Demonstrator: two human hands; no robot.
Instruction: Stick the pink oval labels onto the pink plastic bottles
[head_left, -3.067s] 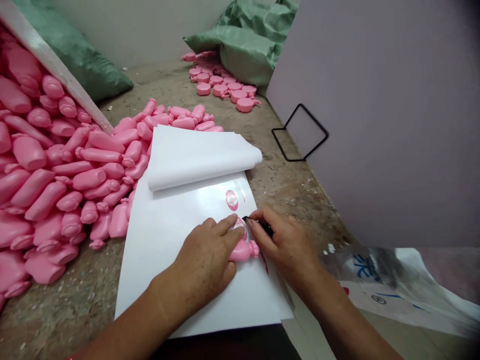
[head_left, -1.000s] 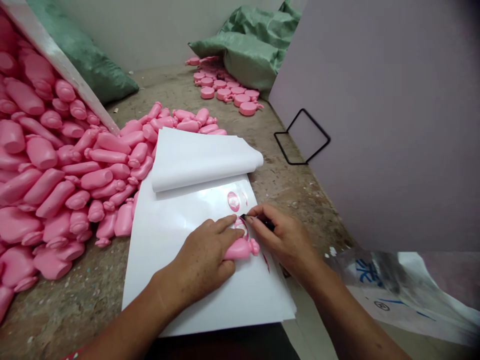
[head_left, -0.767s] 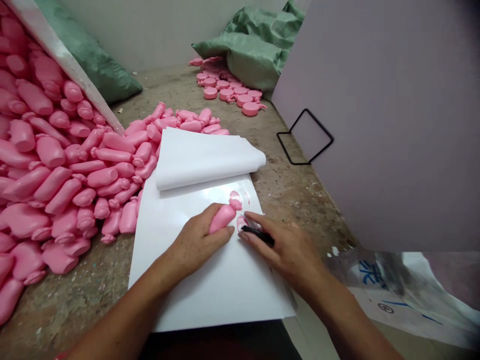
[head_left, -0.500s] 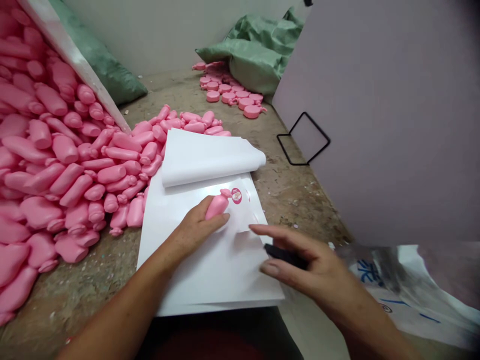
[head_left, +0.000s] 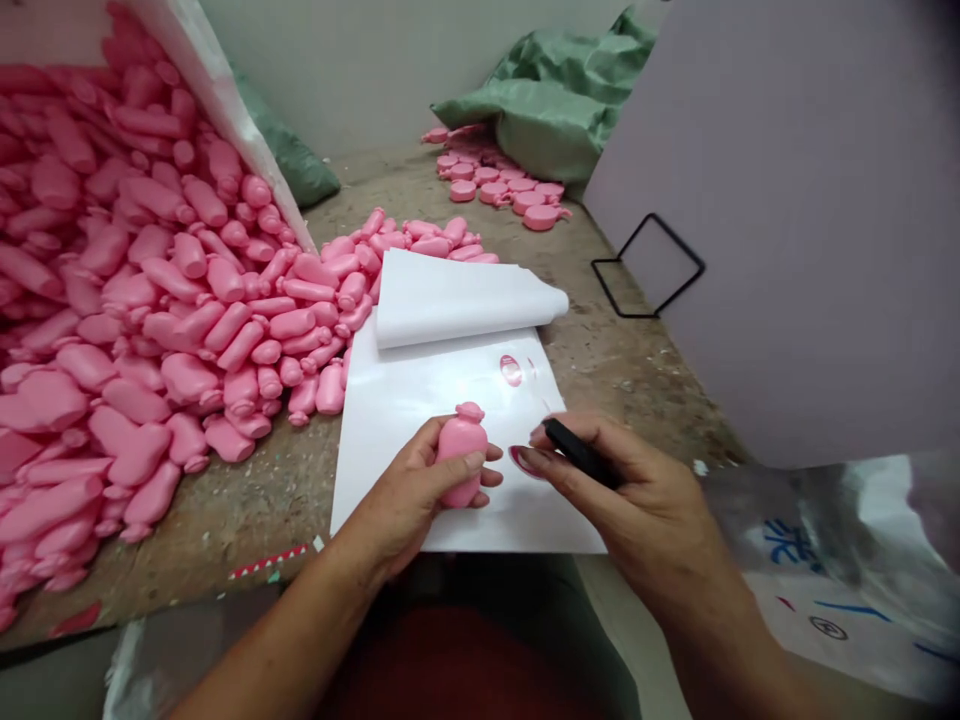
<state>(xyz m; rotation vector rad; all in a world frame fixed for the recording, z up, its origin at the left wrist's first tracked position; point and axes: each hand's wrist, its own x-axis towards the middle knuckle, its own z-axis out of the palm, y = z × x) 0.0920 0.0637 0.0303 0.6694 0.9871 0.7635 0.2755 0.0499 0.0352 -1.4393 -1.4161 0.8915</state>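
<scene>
My left hand (head_left: 420, 485) is closed around a small pink plastic bottle (head_left: 463, 445), its knobbed top upward and its front facing me. To its right, my right hand (head_left: 615, 490) grips a slim black tool (head_left: 581, 455) between thumb and fingers; the tip is hidden, so I cannot tell its kind. A sticker with a dark pink edge (head_left: 525, 462) is at that hand's thumb and fingertips, a short gap from the bottle. Under both hands lies a white sticker sheet (head_left: 427, 390), its far part folded over. One oval pink label (head_left: 511, 370) shows on the sheet.
A large heap of pink bottles (head_left: 187, 310) spills from a white box (head_left: 247, 130) at left. Behind are flat round pink pieces (head_left: 517, 190) beside a green sack (head_left: 555, 110). At right stand a pale panel (head_left: 787, 250) and a black wire stand (head_left: 649, 265).
The view has swung left. My left hand has drawn the bottle nearer and turned it upright. A sticker now shows at my right fingertips, which have closed together.
</scene>
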